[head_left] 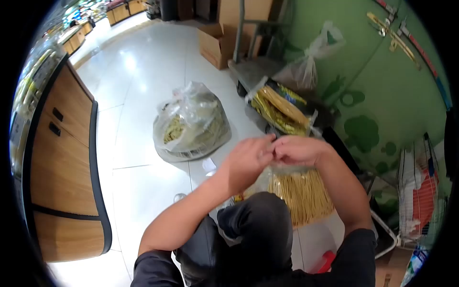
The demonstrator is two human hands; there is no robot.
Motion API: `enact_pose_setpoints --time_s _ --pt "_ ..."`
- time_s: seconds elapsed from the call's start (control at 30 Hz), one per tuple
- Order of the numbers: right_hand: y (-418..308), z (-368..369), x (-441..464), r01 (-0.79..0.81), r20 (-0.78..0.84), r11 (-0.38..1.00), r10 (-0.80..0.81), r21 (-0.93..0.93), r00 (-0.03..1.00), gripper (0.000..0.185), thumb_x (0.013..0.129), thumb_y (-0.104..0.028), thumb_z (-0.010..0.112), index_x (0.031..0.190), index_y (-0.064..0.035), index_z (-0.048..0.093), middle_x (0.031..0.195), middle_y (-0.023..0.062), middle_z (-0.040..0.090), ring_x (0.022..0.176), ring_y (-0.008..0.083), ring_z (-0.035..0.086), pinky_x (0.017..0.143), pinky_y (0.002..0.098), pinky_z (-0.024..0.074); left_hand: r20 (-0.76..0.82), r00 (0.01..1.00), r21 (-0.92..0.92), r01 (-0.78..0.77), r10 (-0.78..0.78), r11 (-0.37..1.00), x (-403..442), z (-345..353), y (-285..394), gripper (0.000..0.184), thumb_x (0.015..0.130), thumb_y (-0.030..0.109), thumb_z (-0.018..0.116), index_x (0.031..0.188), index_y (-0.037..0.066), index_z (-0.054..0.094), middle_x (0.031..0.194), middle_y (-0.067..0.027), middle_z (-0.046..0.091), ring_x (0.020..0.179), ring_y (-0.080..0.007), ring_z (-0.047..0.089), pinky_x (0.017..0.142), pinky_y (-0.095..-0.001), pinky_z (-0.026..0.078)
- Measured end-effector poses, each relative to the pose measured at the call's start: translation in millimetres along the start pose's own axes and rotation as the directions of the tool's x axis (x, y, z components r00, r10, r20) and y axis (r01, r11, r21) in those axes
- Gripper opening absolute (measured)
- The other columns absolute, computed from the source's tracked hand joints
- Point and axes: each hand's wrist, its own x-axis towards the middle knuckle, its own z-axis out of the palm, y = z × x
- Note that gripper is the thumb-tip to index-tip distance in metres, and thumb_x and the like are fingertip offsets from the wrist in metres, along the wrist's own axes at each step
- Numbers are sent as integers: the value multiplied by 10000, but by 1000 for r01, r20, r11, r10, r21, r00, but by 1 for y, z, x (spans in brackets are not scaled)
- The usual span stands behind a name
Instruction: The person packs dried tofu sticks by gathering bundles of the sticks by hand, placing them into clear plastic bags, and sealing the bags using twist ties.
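My left hand [246,160] and my right hand [297,150] meet in front of me, fingers curled and closed against each other. What they pinch is hidden between the fingers. Just below them lies a clear plastic bag of long yellow sticks [303,196], like dried noodles or bean curd sticks, partly covered by my right forearm and knee. Beyond my hands is a yellow and black package [279,112] with more pale yellow sticks in it. To the left on the floor stands a large clear plastic bag [193,122] with greenish dried stuff inside.
A wooden cabinet [64,158] runs along the left. A flatbed trolley [251,71] and a cardboard box [213,45] stand ahead. A tied bag [306,67] leans by the green wall [366,98]. At right is a wire rack [416,196]; a red object [325,262] lies near my right arm.
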Motion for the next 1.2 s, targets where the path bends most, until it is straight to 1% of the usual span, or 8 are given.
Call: enact_pose_setpoints --time_s 0.07,0.1,0.2,0.33,0.5,0.6,0.73,1.2 --pt "11 -3 13 160 98 982 -170 103 981 203 943 -111 628 1134 -63 675 1049 33 654 946 130 613 841 267 491 -25 999 -18 -34 33 999 6 22 5 278 893 76 609 1160 16 655 1398 -216 554 1190 -385 589 999 -447 487" --pt "-5 11 19 237 132 961 -256 143 958 210 944 -96 618 1143 -60 675 1053 21 650 960 107 611 841 266 493 6 997 67 -75 75 995 0 -34 2 278 893 76 609 1160 16 655 1398 -216 554 1190 -385 589 999 -447 487" --pt "-24 41 -6 -62 6 945 64 320 998 224 969 -25 543 1159 -65 655 1119 9 626 992 94 589 846 271 486 8 996 81 -85 85 993 -5 -25 17 248 856 96 626 1082 13 682 1474 -223 493 1284 -379 529 1068 -451 438" --pt "-36 64 -9 -77 19 991 75 106 997 297 1002 -90 554 1297 -89 586 1205 28 594 1118 117 578 956 300 499 67 993 36 -104 101 994 -11 -35 24 230 878 114 623 1074 9 683 1497 -235 473 1305 -389 517 1089 -464 425" --pt "-33 76 10 -57 65 996 53 71 996 308 1006 -102 554 1312 -88 576 1217 35 594 1123 124 580 956 302 499 49 992 -86 -109 114 990 -24 -23 26 269 890 170 626 1114 35 687 1531 -228 443 1326 -403 501 1096 -479 416" --pt "-34 91 20 -72 101 996 66 53 993 317 1008 -110 553 1324 -86 568 1226 39 593 1127 129 582 957 303 498 87 989 9 -124 123 992 -32 -36 34 263 889 203 611 1107 80 691 1587 -181 389 1324 -374 508 1076 -470 427" --pt "-25 108 32 -94 150 994 85 56 985 329 1012 -122 553 1339 -84 557 1238 45 593 1133 136 584 957 304 498 118 987 82 -120 110 989 -39 -27 39 180 890 196 593 993 68 666 1605 -179 348 1359 -373 476 1086 -498 419" --pt "27 142 76 -80 264 963 10 258 965 377 1025 -162 552 1392 -78 520 1281 67 593 1151 161 590 957 308 497 167 969 172 -208 179 963 -45 -25 53 180 878 180 597 1016 73 644 1647 -206 266 1468 -392 374 1116 -531 408"
